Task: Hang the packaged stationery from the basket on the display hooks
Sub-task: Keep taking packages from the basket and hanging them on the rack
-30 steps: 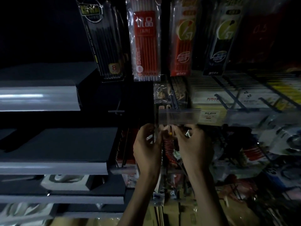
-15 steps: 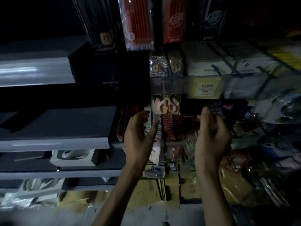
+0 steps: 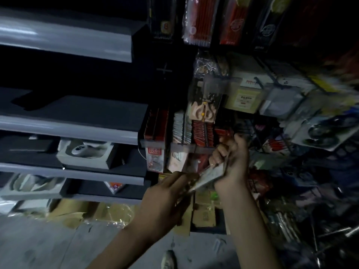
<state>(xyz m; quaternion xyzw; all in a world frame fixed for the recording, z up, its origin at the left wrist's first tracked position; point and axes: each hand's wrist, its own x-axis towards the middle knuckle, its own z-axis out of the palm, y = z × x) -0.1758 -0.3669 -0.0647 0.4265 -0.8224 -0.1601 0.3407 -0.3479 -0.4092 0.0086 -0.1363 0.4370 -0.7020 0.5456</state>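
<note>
A scissors pack (image 3: 204,111) with pinkish handles hangs on a display hook below a clear price rail. Lower down, my right hand (image 3: 232,160) grips the upper end of a pale flat stationery pack (image 3: 208,176), which lies tilted between both hands. My left hand (image 3: 171,195) holds its lower end with fingers curled under it. The picture is dim and blurred, so the pack's print is unreadable. No basket shows.
Red and black pen packs (image 3: 200,20) hang along the top. Grey shelves (image 3: 66,125) with boxed goods (image 3: 85,154) fill the left. Wire hooks with boxes and blister packs (image 3: 322,131) crowd the right. Cardboard boxes (image 3: 204,208) sit below on the grey floor.
Both hands have left the scissors pack on its hook and dropped lower. They now hold a pale flat pack between them. The camera has tilted down and left.
</note>
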